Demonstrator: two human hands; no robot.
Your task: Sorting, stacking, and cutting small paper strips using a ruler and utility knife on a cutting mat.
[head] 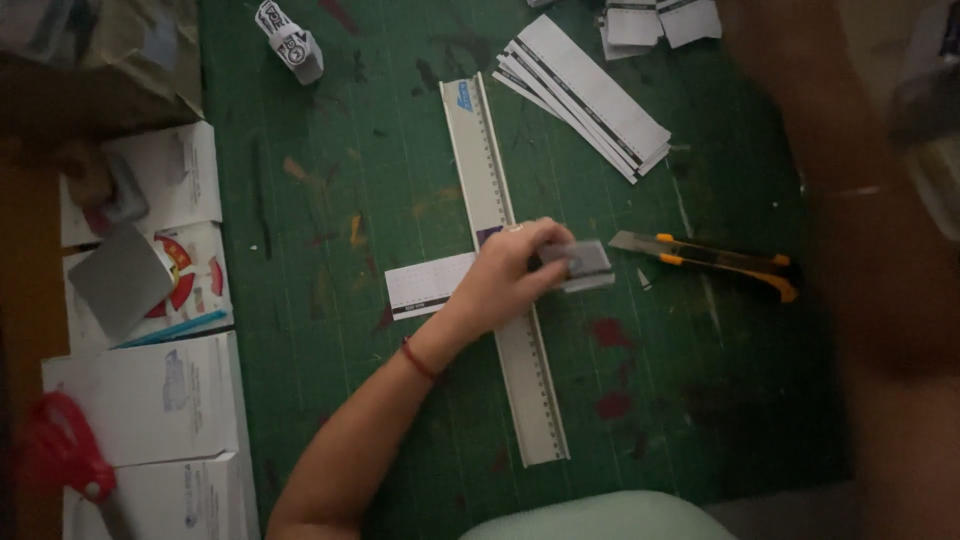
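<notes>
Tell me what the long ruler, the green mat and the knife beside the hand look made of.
Ruler: looks like pale matte metal, possibly aluminium, flat and rigid.
Mat: green, gridded, stained, probably soft plastic or rubber.
Knife: dark and orange body, likely plastic, with a grey metal blade.

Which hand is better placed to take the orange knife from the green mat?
Probably the right. The left hand pinches a small paper piece over the ruler, so it is busy. The knife lies right of it, beside the blurred right arm, whose hand is not clear.
</notes>
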